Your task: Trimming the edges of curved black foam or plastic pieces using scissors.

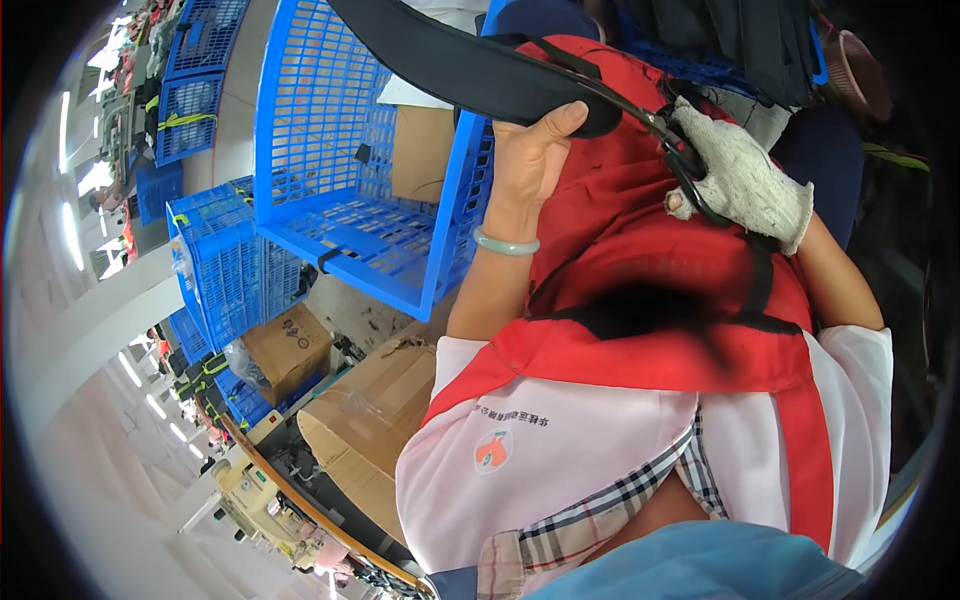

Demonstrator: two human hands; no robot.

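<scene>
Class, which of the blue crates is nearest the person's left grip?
The large blue crate immediately beside the left grip, with brown cardboard showing inside. The other blue crates are farther from that grip.

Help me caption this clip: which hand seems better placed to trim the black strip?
Probably the right hand: it holds the scissors close to the black strip, which the left hand is holding.

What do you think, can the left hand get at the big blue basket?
Probably yes: the left hand looks close beside the big blue basket, and nothing seems to stand between them. It holds a black strip, though, so it might need to let go first.
</scene>
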